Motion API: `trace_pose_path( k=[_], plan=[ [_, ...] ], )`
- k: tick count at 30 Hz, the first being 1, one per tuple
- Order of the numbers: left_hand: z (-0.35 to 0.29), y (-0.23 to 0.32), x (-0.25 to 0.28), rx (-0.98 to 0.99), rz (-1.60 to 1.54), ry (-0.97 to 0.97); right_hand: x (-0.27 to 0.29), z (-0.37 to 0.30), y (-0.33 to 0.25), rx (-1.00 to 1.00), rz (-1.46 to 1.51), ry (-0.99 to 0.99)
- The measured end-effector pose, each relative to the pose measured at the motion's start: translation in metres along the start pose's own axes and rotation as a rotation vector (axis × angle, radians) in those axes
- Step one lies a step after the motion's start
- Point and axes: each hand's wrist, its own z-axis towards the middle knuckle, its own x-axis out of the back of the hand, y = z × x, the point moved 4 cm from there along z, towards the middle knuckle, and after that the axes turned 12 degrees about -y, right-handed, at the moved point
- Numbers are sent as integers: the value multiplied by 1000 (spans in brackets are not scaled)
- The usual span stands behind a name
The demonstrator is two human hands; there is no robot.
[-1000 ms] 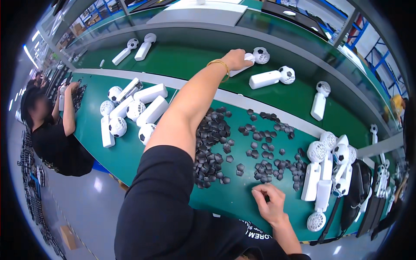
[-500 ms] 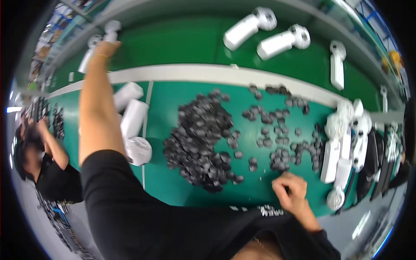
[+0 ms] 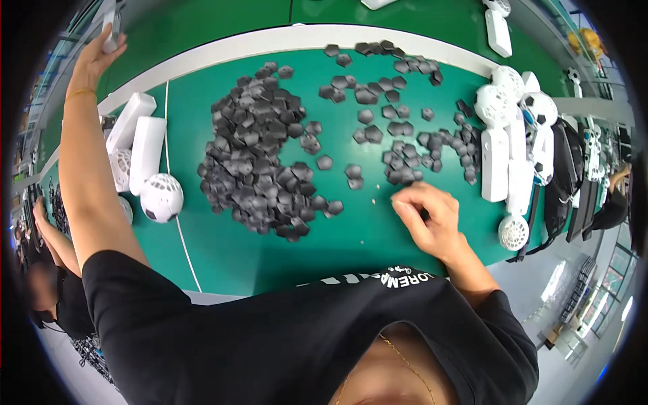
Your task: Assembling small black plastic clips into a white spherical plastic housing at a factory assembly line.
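Note:
My left arm stretches to the far left, where my left hand [image 3: 96, 59] closes on a white ball-headed housing [image 3: 113, 32]; only part of this piece shows beside my fingers. Curled above the front of the green table, my right hand [image 3: 430, 217] has thumb and forefinger nearly meeting; whatever may be inside is hidden. Just beyond it lies a group of black pentagon pieces [image 3: 403, 162]. To the left of these spreads a large heap of black pentagon pieces [image 3: 260, 155].
White housings [image 3: 147, 155] and a black-and-white ball head [image 3: 162, 197] lie at left. More white housings [image 3: 495, 162] are stacked at right beside a black bag [image 3: 565, 182]. Beyond a white rail [image 3: 304, 39] runs a green belt [image 3: 236, 15]. Another person [image 3: 64, 283] works at left.
My view has shifted, so the table appears higher and further left. My left hand is still at the far-left housing, now nearer the picture's edge. My right hand stays curled near the black pieces.

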Motion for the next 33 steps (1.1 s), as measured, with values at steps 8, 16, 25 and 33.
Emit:
trace_pose_path(
  k=[8,16,25,33],
  plan=[
    [-272,-9,-135,-430,-528,-604,8,14,-15,109,-57,108],
    [-410,-99,-221,-293,-717,-1073,25,75,-3,136,-273,123],
    [-447,-171,-241,-243,-587,-943,16,104,10,44,-641,24],
    [-463,-194,-252,-46,-492,-994,21,97,-10,-155,-367,-97]
  ],
)
